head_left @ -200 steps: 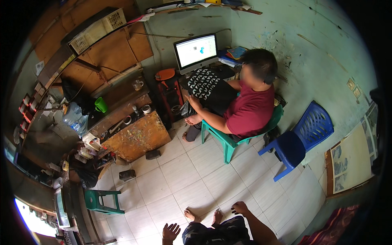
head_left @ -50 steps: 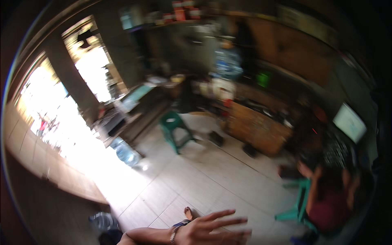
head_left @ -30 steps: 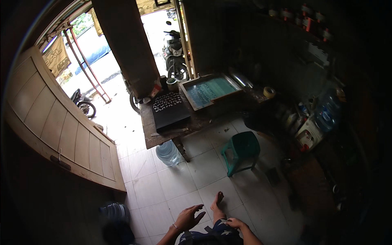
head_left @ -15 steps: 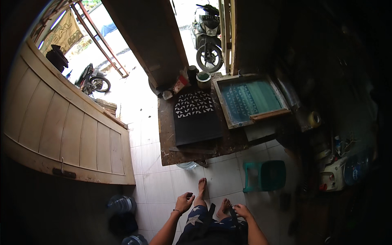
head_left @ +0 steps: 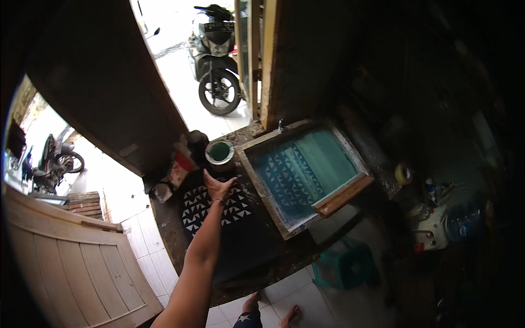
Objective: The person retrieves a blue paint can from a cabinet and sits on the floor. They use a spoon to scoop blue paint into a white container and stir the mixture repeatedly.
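My left hand (head_left: 219, 188) reaches forward over the table, thumb and fingers apart, holding nothing. It is just short of a round can (head_left: 220, 160) with green contents and appears apart from it. Beneath the hand and forearm lies a black fabric piece (head_left: 240, 251) printed with white triangles, partly hidden by the arm. To its right rests a wooden-framed printing screen (head_left: 264, 195) with a blue-green mesh and triangle pattern. A wooden-handled squeegee (head_left: 343, 195) lies across the screen's near right edge. My right hand is outside the picture.
A dark container (head_left: 196, 143) and a red-and-white packet (head_left: 180, 168) stand left of the can. A green plastic stool (head_left: 345, 265) stands below the table's right side. A wooden door (head_left: 82, 262) is at the left. A roll of tape (head_left: 403, 175) lies right of the screen.
The view has moved closer to the table and turned. My left hand has gone from beside my legs out over the printed fabric. My right hand has left the picture.
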A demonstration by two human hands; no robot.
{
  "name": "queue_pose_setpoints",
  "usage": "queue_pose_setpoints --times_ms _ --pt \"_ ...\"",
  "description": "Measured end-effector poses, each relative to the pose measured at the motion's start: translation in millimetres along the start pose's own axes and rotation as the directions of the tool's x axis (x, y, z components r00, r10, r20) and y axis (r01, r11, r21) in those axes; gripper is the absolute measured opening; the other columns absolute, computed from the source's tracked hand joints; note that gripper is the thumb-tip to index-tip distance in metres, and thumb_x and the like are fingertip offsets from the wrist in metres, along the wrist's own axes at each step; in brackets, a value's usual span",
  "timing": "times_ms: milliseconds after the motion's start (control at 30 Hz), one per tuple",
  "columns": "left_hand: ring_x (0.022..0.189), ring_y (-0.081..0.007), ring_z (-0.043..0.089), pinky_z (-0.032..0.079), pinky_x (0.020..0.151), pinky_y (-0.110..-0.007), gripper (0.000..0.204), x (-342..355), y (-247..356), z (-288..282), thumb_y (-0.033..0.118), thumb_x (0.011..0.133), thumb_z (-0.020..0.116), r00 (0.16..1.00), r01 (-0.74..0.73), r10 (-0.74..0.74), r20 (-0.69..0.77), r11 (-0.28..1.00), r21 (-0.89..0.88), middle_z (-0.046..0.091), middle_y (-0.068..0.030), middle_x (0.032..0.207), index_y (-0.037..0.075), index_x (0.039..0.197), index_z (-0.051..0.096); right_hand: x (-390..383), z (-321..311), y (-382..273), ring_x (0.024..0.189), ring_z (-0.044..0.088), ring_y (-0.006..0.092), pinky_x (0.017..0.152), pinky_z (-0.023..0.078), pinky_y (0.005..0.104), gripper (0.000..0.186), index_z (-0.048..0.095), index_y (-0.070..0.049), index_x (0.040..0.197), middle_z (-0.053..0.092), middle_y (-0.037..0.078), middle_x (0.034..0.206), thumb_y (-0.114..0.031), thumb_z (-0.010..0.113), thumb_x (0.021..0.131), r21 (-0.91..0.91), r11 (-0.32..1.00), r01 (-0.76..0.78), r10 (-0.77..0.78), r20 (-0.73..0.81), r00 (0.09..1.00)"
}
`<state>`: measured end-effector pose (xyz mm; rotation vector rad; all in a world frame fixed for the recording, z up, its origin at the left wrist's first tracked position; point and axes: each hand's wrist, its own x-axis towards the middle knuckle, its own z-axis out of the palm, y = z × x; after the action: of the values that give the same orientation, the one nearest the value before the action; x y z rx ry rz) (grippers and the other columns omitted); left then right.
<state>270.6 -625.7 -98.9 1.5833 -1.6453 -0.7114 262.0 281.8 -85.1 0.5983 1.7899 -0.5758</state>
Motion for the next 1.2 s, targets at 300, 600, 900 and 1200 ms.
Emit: queue_pose_setpoints --times_ms 300,600,900,1200 --pt "0.144 -0.0362 0.037 0.030 0.121 -0.043 0.141 100 4 96 0.047 0.050 0.099 0.975 -0.196 0.199 0.099 0.980 -0.039 0.036 -0.0261 0.154 -0.006 0.155 0.020 -101 16 -12 0.093 0.075 0.0215 0.076 0.061 0.0373 0.038 0.064 -0.006 0.127 0.073 0.010 0.112 -0.029 0.064 0.097 0.122 0.988 -0.091 0.115 -0.202 0.973" --pt "0.139 -0.0341 0.041 0.034 0.117 -0.043 0.132 46 86 135 0.037 0.053 0.098 0.921 -0.320 0.341 0.187 0.938 -0.133 0.039 -0.0230 0.150 -0.003 0.153 0.022 -131 20 -37 0.094 0.076 0.0214 0.074 0.063 0.0368 0.044 0.065 -0.008 0.125 0.074 0.008 0.112 -0.038 0.063 0.093 0.147 0.989 -0.034 0.064 -0.207 0.976" --pt "0.134 -0.0319 0.045 0.039 0.114 -0.043 0.123 -196 274 63 0.028 0.057 0.096 0.746 -0.403 0.601 0.287 0.751 -0.524 0.043 -0.0199 0.145 -0.001 0.152 0.024 -91 21 11 0.090 0.076 0.0210 0.071 0.063 0.0354 0.043 0.068 -0.006 0.118 0.075 0.010 0.107 -0.041 0.063 0.094 0.247 0.968 0.036 -0.003 -0.136 0.991" --pt "0.130 -0.0298 0.049 0.043 0.110 -0.043 0.115 -539 387 -45 0.018 0.060 0.095 0.404 -0.187 0.774 0.488 0.592 -0.784 0.047 -0.0169 0.141 0.001 0.151 0.027 -23 1 97 0.087 0.070 0.0273 0.078 0.057 0.0396 0.052 0.070 -0.005 0.118 0.071 0.014 0.101 -0.048 0.054 0.095 0.318 0.899 0.301 -0.250 -0.191 0.949"
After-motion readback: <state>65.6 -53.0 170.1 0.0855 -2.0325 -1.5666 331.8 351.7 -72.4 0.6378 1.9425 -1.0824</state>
